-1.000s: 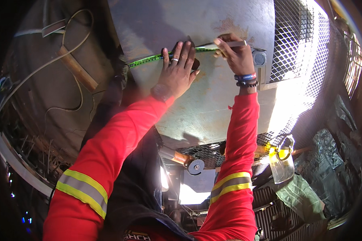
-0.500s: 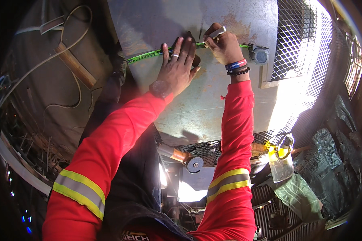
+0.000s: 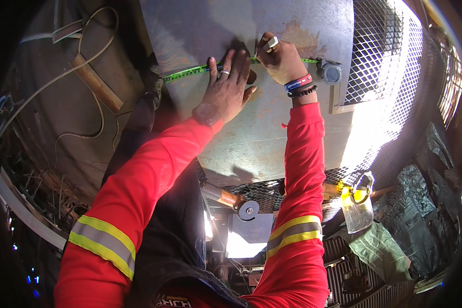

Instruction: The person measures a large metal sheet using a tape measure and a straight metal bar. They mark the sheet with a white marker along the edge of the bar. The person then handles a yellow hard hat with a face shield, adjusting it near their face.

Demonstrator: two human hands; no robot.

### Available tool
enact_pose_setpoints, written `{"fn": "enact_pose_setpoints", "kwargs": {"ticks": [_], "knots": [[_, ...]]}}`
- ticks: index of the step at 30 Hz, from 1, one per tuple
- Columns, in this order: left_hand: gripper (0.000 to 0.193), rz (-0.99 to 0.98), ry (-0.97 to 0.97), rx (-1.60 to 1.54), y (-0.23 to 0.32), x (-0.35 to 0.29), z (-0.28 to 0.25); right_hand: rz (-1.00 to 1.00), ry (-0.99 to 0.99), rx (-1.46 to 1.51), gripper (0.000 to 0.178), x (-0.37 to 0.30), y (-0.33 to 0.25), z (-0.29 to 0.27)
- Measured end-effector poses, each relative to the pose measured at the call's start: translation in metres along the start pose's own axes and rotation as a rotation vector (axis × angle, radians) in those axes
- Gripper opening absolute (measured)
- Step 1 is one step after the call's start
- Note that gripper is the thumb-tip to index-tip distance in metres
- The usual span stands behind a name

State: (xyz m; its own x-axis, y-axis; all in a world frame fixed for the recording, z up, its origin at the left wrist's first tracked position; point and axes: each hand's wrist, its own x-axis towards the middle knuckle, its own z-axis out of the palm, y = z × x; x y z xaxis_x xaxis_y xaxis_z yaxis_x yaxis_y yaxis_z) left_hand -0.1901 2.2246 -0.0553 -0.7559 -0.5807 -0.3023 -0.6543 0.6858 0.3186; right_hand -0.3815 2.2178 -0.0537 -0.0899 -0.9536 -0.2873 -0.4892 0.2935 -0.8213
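Steel plate (image 3: 251,133): one. Green tape measure blade (image 3: 190,73) with grey case (image 3: 329,73): one. White marker (image 3: 272,43): one. Hands: two, left hand (image 3: 230,88) and right hand (image 3: 281,61). Wire mesh panel (image 3: 377,46): one. Angle grinder (image 3: 238,203): one. Clear face shield (image 3: 358,208): one.

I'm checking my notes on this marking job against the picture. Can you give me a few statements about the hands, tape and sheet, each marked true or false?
1. The left hand presses flat on the grey, rust-stained metal sheet. True.
2. The green measuring tape lies rolled up on the floor. False: it stretches across the sheet.
3. The right hand holds a small white marker. True.
4. The right wrist is bare. False: it wears bands.
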Motion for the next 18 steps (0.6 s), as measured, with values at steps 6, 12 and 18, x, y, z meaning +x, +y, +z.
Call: {"fn": "enact_pose_setpoints", "kwargs": {"ticks": [6,12,18], "knots": [[0.071,-0.001,-0.004,0.003,-0.002,-0.001,0.001,-0.029,0.306,0.21,0.006,-0.009,-0.004,0.0],[0.071,0.0,0.015,-0.011,0.0,-0.001,0.001,0.025,0.181,0.032,0.009,-0.016,0.013,-0.022],[0.071,-0.001,0.01,-0.015,0.0,-0.001,0.002,-0.028,0.124,0.001,0.011,-0.012,0.012,-0.021]]}}
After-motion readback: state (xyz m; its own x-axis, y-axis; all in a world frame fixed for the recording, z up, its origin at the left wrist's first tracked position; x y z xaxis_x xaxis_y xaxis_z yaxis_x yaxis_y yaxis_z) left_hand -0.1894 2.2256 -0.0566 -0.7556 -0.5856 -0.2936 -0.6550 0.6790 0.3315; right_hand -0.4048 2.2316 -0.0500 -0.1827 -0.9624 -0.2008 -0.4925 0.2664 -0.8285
